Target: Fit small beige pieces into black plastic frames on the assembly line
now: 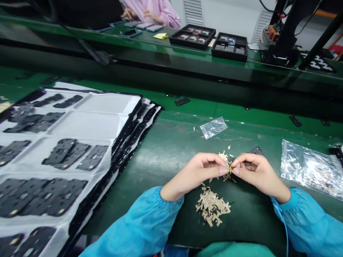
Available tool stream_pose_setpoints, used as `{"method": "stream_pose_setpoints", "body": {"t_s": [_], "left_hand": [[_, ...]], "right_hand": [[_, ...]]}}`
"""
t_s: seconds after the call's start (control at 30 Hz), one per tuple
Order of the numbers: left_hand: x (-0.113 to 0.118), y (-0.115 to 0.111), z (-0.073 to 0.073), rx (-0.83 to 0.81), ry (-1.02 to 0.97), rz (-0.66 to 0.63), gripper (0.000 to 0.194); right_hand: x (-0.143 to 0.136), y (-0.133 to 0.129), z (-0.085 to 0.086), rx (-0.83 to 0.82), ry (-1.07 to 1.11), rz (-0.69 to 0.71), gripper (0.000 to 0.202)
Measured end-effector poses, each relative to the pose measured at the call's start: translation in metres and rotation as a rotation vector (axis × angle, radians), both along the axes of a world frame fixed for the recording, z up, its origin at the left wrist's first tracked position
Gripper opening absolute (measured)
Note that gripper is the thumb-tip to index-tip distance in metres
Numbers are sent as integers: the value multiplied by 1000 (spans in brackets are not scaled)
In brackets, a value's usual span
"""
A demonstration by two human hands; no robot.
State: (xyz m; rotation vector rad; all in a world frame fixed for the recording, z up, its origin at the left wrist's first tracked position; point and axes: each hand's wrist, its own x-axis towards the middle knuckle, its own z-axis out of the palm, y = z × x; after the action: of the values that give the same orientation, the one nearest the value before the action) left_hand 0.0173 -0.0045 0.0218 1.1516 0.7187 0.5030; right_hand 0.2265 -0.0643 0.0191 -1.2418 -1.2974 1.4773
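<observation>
My left hand (205, 168) and my right hand (253, 172) meet fingertip to fingertip over the green work surface, both closed in a pinch. Between them is a tiny gold-yellow piece (230, 169); its exact kind is too small to make out. Right under the fingers lies a small heap of pale strips (223, 156), partly hidden by my left hand. Nearer to me is a larger pile of beige strips (213, 207) with some dark bits in it. A black plate-like part (256, 150) shows just behind my right hand.
At left, stacked white-lined trays (99, 123) hold flat black parts (63, 151). A small clear bag (213, 127) lies beyond my hands, and a larger filled bag (312, 167) at right. Across the raised ledge are black boxes (192, 35) and a person in a pink sleeve (170, 16).
</observation>
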Motion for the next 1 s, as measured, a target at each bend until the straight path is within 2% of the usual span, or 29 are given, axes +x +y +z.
{"method": "stream_pose_setpoints", "body": {"t_s": [0.07, 0.2, 0.27, 0.33, 0.4, 0.5, 0.63, 0.77, 0.9, 1.0], "left_hand": [[0, 1, -1, -28, 4, -16, 14], [-1, 1, -2, -67, 10, -15, 13], [-1, 1, -2, -67, 10, -12, 12], [-1, 1, -1, -64, 11, -23, 12], [-1, 1, -1, -66, 16, -41, 14], [-1, 1, -3, -76, 8, -56, 22], [0, 1, -12, -120, 1, -147, 39], [4, -2, -20, -131, 56, -211, 50], [7, -4, -23, -134, 72, -224, 51], [7, -3, -21, -167, 87, -234, 43]], "right_hand": [[-1, -3, 4, 82, -67, -22, 13], [-2, -8, 11, 418, -317, -60, 19], [-1, -9, 14, 465, -343, -34, 20], [0, -8, 15, 359, -272, -14, 15], [1, -5, 13, 186, -144, 19, 12], [1, -2, 5, 17, 31, 65, 19], [-3, -3, -5, -17, 170, 57, 28], [-8, -6, -5, -31, 236, 70, 33], [-9, -7, 2, -44, 213, 60, 32], [-7, -6, 7, -59, 162, 31, 31]]}}
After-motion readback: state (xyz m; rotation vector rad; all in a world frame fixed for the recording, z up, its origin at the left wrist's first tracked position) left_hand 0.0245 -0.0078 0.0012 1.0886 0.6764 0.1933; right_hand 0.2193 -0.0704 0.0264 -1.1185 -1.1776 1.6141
